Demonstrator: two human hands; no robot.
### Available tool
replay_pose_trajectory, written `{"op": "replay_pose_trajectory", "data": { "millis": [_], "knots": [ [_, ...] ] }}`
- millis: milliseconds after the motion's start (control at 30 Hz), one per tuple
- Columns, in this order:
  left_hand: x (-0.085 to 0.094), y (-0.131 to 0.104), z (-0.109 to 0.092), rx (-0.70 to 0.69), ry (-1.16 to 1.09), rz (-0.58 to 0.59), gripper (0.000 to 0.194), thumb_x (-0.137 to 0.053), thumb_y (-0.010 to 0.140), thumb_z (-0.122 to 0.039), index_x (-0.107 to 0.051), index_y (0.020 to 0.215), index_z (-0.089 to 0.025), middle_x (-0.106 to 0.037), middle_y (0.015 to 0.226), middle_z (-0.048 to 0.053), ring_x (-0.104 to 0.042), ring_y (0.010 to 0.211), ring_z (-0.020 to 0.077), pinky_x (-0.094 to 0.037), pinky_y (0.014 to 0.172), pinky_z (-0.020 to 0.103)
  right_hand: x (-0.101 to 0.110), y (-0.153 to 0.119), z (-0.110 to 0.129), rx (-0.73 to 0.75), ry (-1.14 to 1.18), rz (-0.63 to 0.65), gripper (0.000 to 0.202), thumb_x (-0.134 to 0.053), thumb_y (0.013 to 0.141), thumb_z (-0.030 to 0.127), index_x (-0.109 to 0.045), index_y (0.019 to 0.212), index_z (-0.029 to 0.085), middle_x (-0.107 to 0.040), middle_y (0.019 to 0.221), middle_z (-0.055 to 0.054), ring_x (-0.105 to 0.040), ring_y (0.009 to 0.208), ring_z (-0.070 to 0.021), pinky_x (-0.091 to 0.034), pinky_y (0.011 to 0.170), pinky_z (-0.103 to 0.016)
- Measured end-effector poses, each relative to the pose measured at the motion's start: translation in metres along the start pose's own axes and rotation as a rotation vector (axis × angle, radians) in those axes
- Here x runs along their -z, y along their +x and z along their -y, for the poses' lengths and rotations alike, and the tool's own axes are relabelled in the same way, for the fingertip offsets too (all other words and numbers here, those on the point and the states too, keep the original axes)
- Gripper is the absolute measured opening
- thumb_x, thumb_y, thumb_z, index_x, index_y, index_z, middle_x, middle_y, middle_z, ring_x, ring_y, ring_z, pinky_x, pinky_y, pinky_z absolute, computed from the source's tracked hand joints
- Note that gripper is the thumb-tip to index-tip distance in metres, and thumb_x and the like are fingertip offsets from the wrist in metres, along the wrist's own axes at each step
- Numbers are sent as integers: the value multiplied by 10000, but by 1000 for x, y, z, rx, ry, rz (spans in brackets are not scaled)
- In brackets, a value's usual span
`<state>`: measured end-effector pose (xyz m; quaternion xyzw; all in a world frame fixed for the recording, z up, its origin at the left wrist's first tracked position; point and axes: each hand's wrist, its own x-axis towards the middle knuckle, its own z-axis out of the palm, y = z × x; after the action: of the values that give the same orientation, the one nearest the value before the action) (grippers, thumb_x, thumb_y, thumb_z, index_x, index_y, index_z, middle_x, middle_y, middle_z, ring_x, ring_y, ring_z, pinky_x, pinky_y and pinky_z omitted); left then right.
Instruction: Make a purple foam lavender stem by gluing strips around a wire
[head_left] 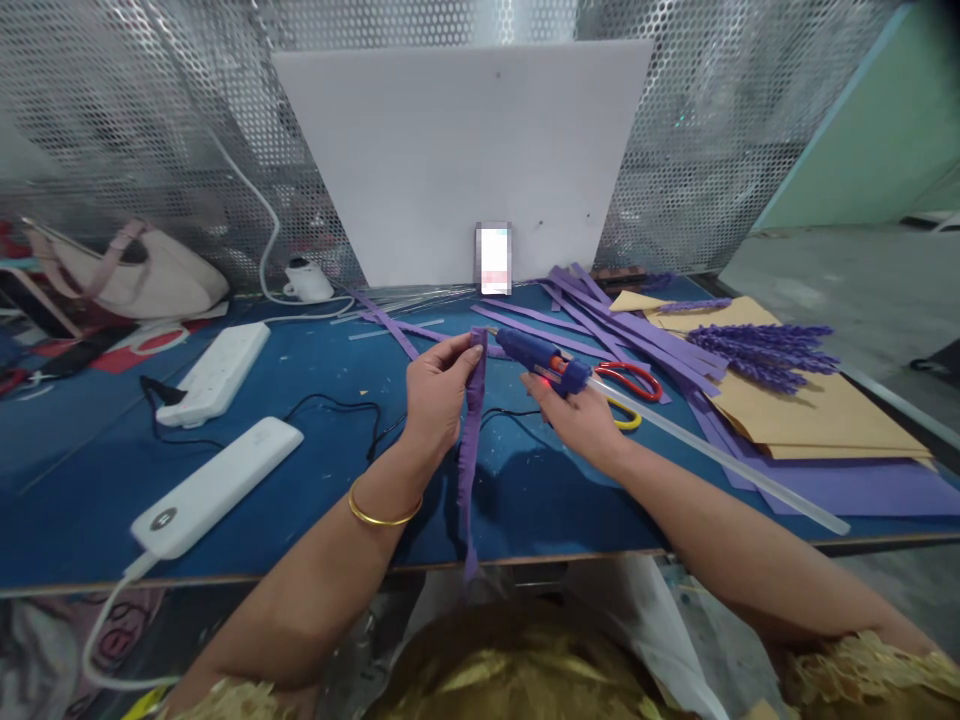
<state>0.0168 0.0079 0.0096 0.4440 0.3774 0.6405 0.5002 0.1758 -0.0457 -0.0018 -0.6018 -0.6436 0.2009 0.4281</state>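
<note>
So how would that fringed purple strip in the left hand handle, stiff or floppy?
Probably floppy: the purple strip hangs limp from the left hand past the table edge. Likely light, since a pinch at its top holds it. Its fringed edge may tear easily. The right hand holds the glue gun.

**Legible markings: none**

No text, brand, number or sign can be read anywhere in the head view. A small upright card standing against the white board is blurred to pale pink and white blocks. The white power bank bears a round grey emblem near its end, too small to make out. The white power strip and the blue glue gun show no readable label.
</note>
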Motion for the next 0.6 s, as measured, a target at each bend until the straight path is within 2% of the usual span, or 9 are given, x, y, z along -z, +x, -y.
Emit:
{"op": "replay_pose_trajectory", "data": {
  "millis": [300, 600],
  "knots": [
    [0, 1, 1, -20, -8, 1, 184, -804, 641, -200, -812, 823, -218, -769, 862, 17, -675, 831, 163, -537, 821, 300, 0, 0, 1, 3, 19, -30, 396, -517, 892, 600, -610, 804, 225, -618, 677, -35, -609, 697, -206, -437, 616, -293],
    [1, 0, 1, -22, 8, -3, 173, -802, 665, -196, -814, 836, -222, -770, 875, 20, -678, 834, 161, -533, 802, 288, 0, 0, 2, 13, 55, -21, 382, -541, 887, 593, -590, 787, 227, -585, 641, -23, -591, 668, -202, -435, 618, -304]
  ]
}}
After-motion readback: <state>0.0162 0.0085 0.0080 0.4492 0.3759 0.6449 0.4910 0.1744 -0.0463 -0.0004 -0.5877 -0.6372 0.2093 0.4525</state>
